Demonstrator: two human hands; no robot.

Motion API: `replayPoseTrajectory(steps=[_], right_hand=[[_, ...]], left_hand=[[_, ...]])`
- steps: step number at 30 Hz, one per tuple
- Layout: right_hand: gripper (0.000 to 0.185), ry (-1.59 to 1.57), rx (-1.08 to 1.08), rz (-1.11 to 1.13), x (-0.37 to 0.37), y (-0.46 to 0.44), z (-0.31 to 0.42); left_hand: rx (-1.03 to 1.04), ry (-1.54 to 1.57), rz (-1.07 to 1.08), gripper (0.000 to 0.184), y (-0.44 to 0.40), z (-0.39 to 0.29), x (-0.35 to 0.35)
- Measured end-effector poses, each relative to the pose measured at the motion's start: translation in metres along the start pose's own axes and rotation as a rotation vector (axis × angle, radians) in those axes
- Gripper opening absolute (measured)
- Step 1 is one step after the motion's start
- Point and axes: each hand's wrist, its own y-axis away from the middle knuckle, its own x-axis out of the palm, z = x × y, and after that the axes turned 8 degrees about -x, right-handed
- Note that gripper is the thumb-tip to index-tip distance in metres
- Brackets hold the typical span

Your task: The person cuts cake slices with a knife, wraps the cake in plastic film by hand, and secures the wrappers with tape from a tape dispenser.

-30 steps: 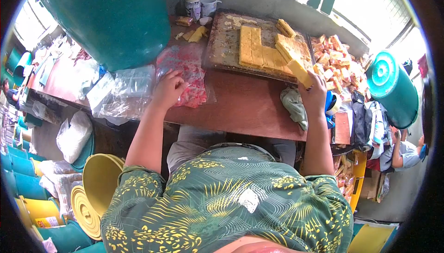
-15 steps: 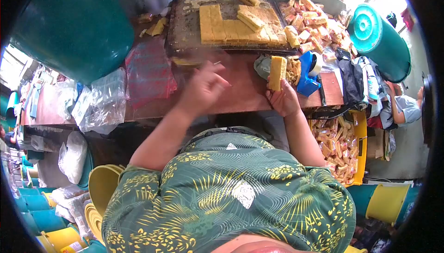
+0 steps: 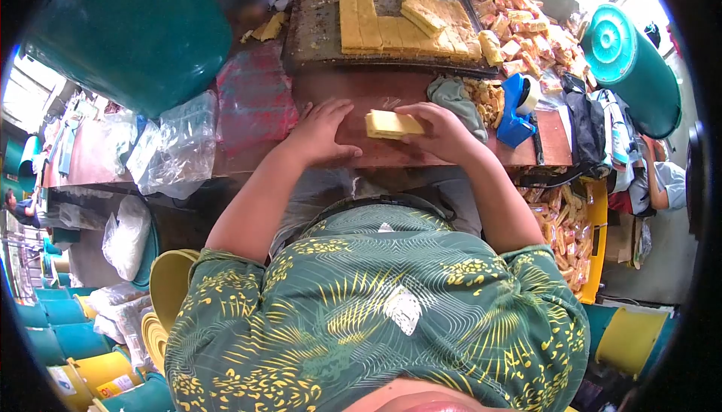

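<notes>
My right hand (image 3: pixel 440 132) grips a yellow cake bar (image 3: pixel 392 124) above the brown table (image 3: pixel 346 85). To its left, my left hand (image 3: pixel 323 132) is spread with thumb and fingers apart, holding nothing. Beyond my hands, a dark baking tray (image 3: pixel 312 28) bears rows of cut yellow cake (image 3: pixel 361 24), with two loose pieces on top. Left of my left hand lie red-tinted plastic wrappers (image 3: pixel 254 100). A small clear scrap, hard to make out, shows by the held bar.
A blue tape dispenser (image 3: pixel 516 115), a grey-green cloth (image 3: pixel 457 103) and wrapped bars (image 3: pixel 526 36) are at the right. Clear plastic bags (image 3: pixel 177 145) and a large green bin (image 3: pixel 128 28) stand left. A yellow crate (image 3: pixel 598 239) holds wrapped bars. Another person (image 3: pixel 665 179) is at far right.
The cake bar has gone from the tray's edge to near the table's front and now lies sideways in my right hand. My left hand has moved off the wrappers towards it.
</notes>
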Motion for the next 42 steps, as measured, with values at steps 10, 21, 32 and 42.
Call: replayPoseTrajectory(steps=[10,21,32,42], right_hand=[[0.054,0.221,-0.253,0.114,0.022,-0.026,-0.033],[0.064,0.603,-0.355,0.007,0.032,0.066,0.003],[0.014,0.741,-0.415,-0.231,0.015,0.012,0.042],[0.03,0.399,-0.222,-0.126,0.015,-0.032,0.014]], left_hand=[[0.026,0.01,0.059,0.121,-0.003,0.004,-0.004],[-0.108,0.294,-0.372,0.067,-0.043,0.012,-0.004],[0.147,0.81,0.109,0.044,-0.064,-0.015,-0.04],[0.34,0.12,-0.352,0.06,0.003,-0.062,-0.048]])
